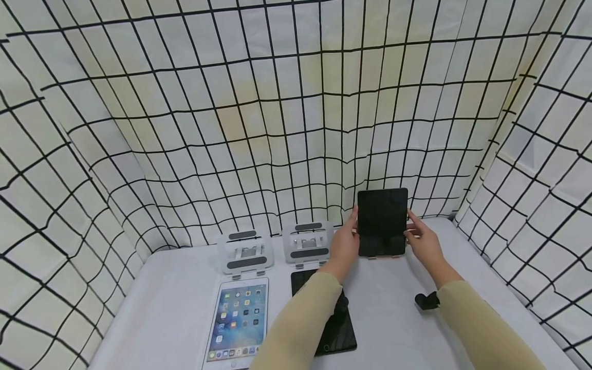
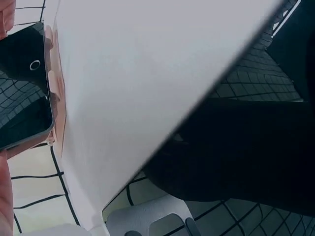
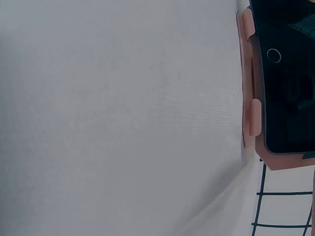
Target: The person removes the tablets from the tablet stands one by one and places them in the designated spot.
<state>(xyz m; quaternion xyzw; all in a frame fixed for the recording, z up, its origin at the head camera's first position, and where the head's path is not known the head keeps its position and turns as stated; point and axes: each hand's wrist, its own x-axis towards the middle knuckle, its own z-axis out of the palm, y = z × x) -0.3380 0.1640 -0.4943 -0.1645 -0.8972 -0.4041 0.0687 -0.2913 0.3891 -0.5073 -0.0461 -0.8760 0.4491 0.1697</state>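
A black tablet [image 1: 383, 218] with a dark screen stands upright, leaning back a little, on a pink tablet stand [image 3: 255, 118] at the table's back right. The stand's small hooks catch the tablet's lower edge, where the round home button is. My left hand [image 1: 344, 245] grips the left edge, with fingers partly hidden behind. From the other side, my right hand [image 1: 425, 247] holds the right edge between thumb and fingers. In the left wrist view only bits of fingers [image 2: 5, 196] show beside the tablet.
Two white stands with grey pads, a left one [image 1: 247, 262] and a right one [image 1: 310, 253], sit left of my hands. Before them lie a white tablet [image 1: 239, 321] with a lit screen and another black tablet [image 1: 339, 336], partly under my left forearm. Black-gridded white walls [image 1: 287, 128] enclose the white table [image 1: 176, 308].
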